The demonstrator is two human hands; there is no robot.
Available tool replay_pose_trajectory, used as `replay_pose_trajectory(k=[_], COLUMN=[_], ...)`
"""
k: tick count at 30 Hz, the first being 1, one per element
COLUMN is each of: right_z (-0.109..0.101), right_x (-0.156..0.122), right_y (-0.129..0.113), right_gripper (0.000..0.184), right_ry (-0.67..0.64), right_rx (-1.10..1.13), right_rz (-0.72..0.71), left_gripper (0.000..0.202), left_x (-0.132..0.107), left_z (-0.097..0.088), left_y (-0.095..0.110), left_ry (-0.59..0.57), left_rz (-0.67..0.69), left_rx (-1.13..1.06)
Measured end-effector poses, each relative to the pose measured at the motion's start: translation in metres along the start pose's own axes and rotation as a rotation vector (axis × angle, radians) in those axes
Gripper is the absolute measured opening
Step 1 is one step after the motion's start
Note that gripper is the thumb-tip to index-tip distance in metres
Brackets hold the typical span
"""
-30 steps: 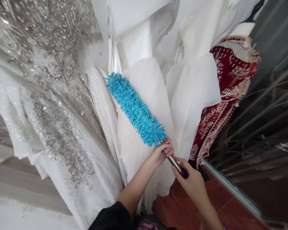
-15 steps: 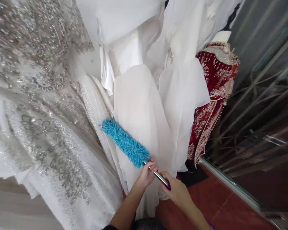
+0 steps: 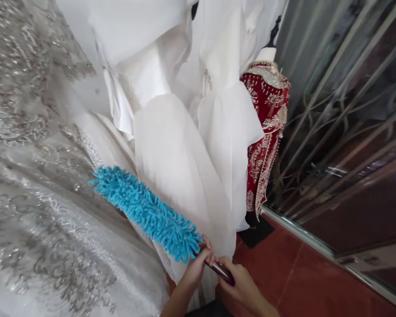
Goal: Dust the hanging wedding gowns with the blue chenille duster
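Note:
A duster with a fluffy blue microfibre head (image 3: 148, 213) slants up to the left in front of the white gowns. My left hand (image 3: 199, 259) wraps round its metal handle just below the blue head. Lower down, my right hand (image 3: 236, 277) is closed on the handle near its dark purple end. Behind the duster hangs a plain white gown (image 3: 174, 149). The duster's far tip overlaps the lacy edge of a silver-beaded gown (image 3: 53, 220); whether they touch, I cannot tell.
Another white gown (image 3: 224, 119) hangs further right. Beside it a red embroidered outfit (image 3: 267, 105) stands on a mannequin. Along the right runs a glass panel with a metal grille (image 3: 343, 132) above a bottom rail. The floor has red tiles (image 3: 284, 259).
The duster now appears larger and nearer, its head lower and further left. Both hands sit slightly lower, still gripping the handle. The view has turned a little to the right.

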State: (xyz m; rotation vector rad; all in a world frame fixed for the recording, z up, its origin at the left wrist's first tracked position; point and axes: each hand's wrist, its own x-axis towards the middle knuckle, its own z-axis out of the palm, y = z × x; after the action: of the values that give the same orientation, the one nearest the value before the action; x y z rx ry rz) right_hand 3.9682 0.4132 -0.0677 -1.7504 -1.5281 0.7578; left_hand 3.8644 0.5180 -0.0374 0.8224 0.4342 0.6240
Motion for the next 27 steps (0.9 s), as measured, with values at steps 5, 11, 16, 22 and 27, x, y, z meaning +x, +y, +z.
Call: replay_pose_trajectory(k=[5, 11, 16, 22, 27], right_z=[0.008, 0.011, -0.011, -0.065, -0.115], right_x=[0.017, 0.037, 0.047, 0.067, 0.082], right_y=[-0.012, -0.017, -0.001, 0.037, 0.073], right_gripper=[0.018, 0.025, 0.055, 0.069, 0.08], right_ry=[0.216, 0.32, 0.213, 0.084, -0.022], right_rx=[0.33, 0.516, 0.945, 1.111, 1.122], right_rz=[-0.109, -0.079, 0.012, 0.058, 0.193], left_gripper=[0.014, 0.016, 0.023, 0.027, 0.033], left_x=[0.009, 0.039, 0.076, 0.137, 0.184], left_z=[0.023, 0.041, 0.062, 0.096, 0.118], left_y=[0.046, 0.07, 0.055, 0.026, -0.002], left_ry=[-0.1, -0.175, -0.229, -0.062, 0.192], left_rz=[0.015, -0.052, -0.122, -0.073, -0.073], left_rx=[0.282, 0.429, 0.489, 0.329, 0.17])
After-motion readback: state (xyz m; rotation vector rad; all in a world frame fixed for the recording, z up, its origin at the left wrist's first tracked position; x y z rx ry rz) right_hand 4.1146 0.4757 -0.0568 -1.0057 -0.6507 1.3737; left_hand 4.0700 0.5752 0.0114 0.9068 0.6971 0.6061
